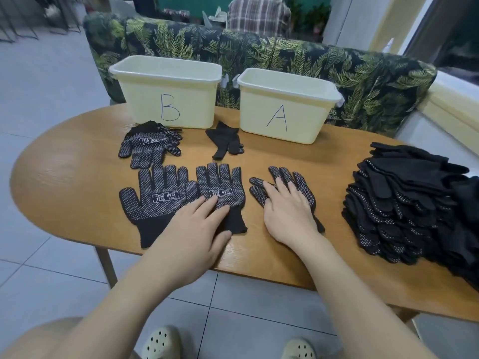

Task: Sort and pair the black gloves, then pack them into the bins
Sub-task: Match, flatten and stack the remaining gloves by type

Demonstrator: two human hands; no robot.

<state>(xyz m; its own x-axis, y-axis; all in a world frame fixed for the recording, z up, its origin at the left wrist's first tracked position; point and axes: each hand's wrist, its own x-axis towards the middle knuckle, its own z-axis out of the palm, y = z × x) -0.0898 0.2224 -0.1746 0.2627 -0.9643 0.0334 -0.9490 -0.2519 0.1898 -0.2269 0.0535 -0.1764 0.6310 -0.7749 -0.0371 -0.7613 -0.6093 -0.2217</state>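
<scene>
On the left part of the oval wooden table (64,182) stands the pale yellow plastic bin marked B (166,92), at the far edge. Just in front of it lies a small stack of black dotted gloves with a white label (149,147), fingers pointing to the near side. Nearer to the person lies a black dotted glove with a white printed label, palm side up (153,200), fingers pointing away. Beside it, and overlapping its edge, lies a second black dotted labelled glove (223,187). The left hand (199,224) rests flat on the lower part of these two gloves, its fingers straight and spread, pressing and not grasping.

Between the two bins, a little in front of them, lies a plain black glove without dots (225,141), somewhat crumpled. To the right of it stands the pale yellow plastic bin marked A (282,107).

The right hand (287,208) lies flat on a third black dotted glove (303,185), fingers stretched out and relaxed, covering most of its palm; only the glove's fingers, thumb and cuff show around the hand. This hand also grasps nothing.

At the far right of the table sits a large untidy pile of black gloves (404,206), many with white dots, reaching the picture's edge.
</scene>
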